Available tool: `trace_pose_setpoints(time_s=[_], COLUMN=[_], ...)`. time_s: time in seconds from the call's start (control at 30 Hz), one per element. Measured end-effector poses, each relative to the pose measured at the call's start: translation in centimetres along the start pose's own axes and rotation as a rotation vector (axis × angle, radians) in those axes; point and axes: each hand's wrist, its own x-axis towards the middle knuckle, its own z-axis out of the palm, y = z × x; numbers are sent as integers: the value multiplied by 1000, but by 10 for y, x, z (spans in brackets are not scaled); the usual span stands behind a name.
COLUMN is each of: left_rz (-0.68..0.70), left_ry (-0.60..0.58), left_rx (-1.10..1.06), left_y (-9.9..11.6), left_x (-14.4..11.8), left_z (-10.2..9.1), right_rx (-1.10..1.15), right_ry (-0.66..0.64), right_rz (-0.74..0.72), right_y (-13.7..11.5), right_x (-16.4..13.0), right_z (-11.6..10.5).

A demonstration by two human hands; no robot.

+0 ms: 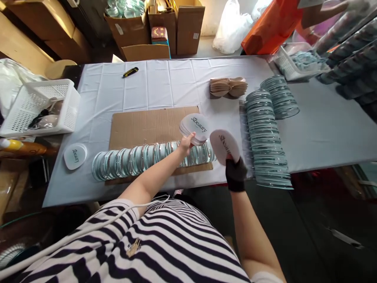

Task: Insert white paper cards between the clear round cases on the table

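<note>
My left hand (186,144) is closed on the near edge of a stack of round white cards (193,125) printed "beauty". To its right, my right hand (235,171), in a black glove with bare fingertips, grips a single printed card (224,146), slightly blurred and tilted. Below my left hand a long row of round clear discs with teal edges (138,159) stands on edge across a flat cardboard sheet (141,125). My left forearm hides part of that row. Another small stack of the same cards (75,156) lies at the table's left end.
Two more disc rows (266,137) (279,96) lie at right. Brown oval pieces (228,87) and a yellow-black cutter (130,72) lie farther back. White baskets (66,104) (291,72) stand at both sides. Cardboard boxes (191,31) stand behind the table; a person in orange (272,25) is at back right.
</note>
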Motion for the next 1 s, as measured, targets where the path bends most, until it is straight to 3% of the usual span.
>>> trace_pose_setpoints(time_s=[0.07,0.13,0.2,0.33,0.43,0.63,0.8,1.0], left_rz=[-5,-28,-33,-28,-41,-78,-62,7], left_ry=[45,54,50,48,56,61,50,15], left_rx=[-5,17,25,25,4,-28,-25,8], left_y=[4,2,-2,-8,-7,-5,-5,-10], left_x=[9,16,19,19,20,19,15,16], left_z=[-2,-4,-6,-7,-8,-9,-8,-9], right_rx=[-183,-332,-436,-515,-518,-483,-309,259], right_ry=[-155,-334,-490,-665,-684,-561,-718,-1021], right_rz=[-92,-145,-162,-127,-120,-195,-99,125], right_y=[19,25,15,-23,-34,-20,-20,-14], right_x=[-26,-45,-49,-23,-9,-14,-9,-1], right_z=[-9,-4,12,49,59,72,89,81])
